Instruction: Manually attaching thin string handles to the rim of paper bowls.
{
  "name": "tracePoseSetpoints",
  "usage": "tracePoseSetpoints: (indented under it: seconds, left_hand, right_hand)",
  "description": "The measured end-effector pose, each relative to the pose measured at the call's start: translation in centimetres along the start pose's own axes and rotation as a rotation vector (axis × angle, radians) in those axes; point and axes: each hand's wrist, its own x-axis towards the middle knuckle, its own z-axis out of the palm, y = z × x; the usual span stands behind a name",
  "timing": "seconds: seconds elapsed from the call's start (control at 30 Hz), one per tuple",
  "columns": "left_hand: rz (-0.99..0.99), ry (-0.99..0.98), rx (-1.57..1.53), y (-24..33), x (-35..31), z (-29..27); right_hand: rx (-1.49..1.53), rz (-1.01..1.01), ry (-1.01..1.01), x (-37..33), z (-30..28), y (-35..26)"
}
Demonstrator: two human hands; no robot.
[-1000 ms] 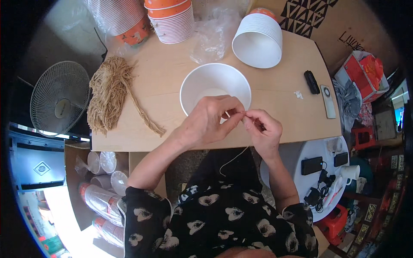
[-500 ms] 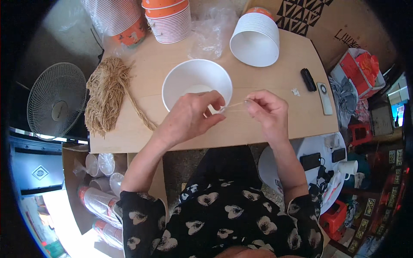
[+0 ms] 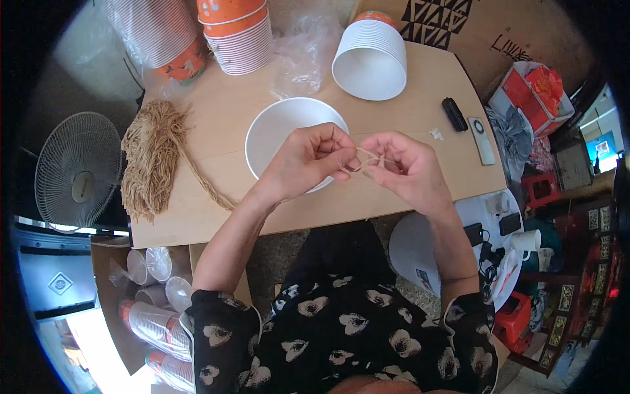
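My left hand [image 3: 307, 159] and my right hand [image 3: 410, 172] are close together, each pinching one thin pale string [image 3: 369, 158]. The string curves in a small loop between the fingertips. Just behind my left hand stands a wide white paper bucket [image 3: 268, 134], its mouth facing up; my hand and wrist cover part of its near side. To the left lies a thick bundle of tan strings [image 3: 154, 161], with a twisted tail [image 3: 207, 187] stretching toward my left forearm.
Stacked orange-and-white buckets [image 3: 239, 46] and a crumpled clear bag [image 3: 302, 56] stand at the back. A white bucket stack [image 3: 371, 65] lies tipped toward me. A black object [image 3: 454, 115] and a pale slim device [image 3: 481, 140] lie right. A fan [image 3: 80, 171] stands left.
My hands have come together, and the string stretched between them now bends into a loop. The view has shifted slightly, so the table's things appear further left.
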Motion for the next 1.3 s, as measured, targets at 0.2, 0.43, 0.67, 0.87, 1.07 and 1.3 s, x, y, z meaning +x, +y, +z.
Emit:
tracePoseSetpoints:
  seconds: [0.2, 0.43, 0.67, 0.87, 1.07, 1.3]
  left_hand:
    - [-0.071, 0.017, -0.093, 0.8, 1.0, 1.9]
    - [-0.064, -0.131, -0.057, 0.4, 1.6, 2.0]
    - [-0.026, -0.148, -0.064, 0.1, 1.6, 1.9]
    - [-0.028, -0.156, -0.04, 0.1, 1.3, 1.4]
    - [-0.046, -0.165, -0.068, 0.0, 0.9, 0.7]
    - [-0.007, -0.115, -0.053, -0.5, 0.7, 0.6]
  right_hand:
    - [-0.677, -0.14, 0.022, -1.8, -0.3, -3.1]
    - [-0.81, -0.3, 0.114, -2.0, -1.0, -2.9]
    - [-0.857, -0.177, -0.008, -1.4, -2.6, -2.5]
    - [-0.642, -0.087, 0.025, -1.4, -3.0, -1.6]
    - [-0.403, -0.058, 0.131, -1.4, -2.5, -0.4]
    - [-0.221, -0.098, 0.203, -0.5, -1.2, 1.9]
